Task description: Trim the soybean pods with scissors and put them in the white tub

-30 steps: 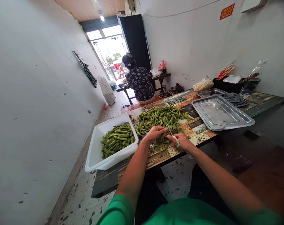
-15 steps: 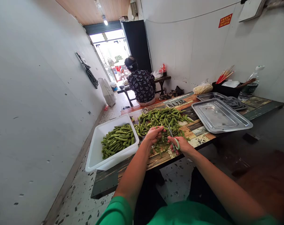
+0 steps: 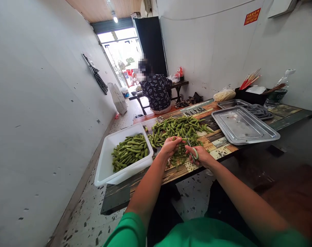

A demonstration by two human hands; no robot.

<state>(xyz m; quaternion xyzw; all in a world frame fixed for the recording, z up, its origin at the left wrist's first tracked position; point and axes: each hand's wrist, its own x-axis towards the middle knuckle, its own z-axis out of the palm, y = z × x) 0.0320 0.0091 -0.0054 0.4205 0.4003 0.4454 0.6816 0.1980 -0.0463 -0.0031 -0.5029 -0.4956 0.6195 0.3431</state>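
My left hand [image 3: 171, 146] pinches a green edamame pod [image 3: 174, 138] between its fingertips, above the near edge of the heap. My right hand [image 3: 200, 156] is closed round the pale green handles of a pair of scissors [image 3: 195, 153]; their blades point away from me and reach close to the pod. A loose heap of edamame pods [image 3: 181, 126] spreads over the table beyond both hands, with small trimmings beneath them. To the left, a white plastic tub [image 3: 101, 171] holds many more pods. Whether the blades touch the pod I cannot tell.
The patterned table [image 3: 142, 176] carries a metal tray [image 3: 245, 127] at right, with a second tray [image 3: 233, 103] behind it. Farther back are a black box of skewers [image 3: 251, 96], a bagged bundle [image 3: 224, 95] and a plastic bottle [image 3: 276, 94]. A person [image 3: 157, 92] sits beyond the table.
The view has shifted slightly. My right hand and the scissors have tilted a little, with the blades closer to the left fingertips. A pod shows more clearly in my left hand.
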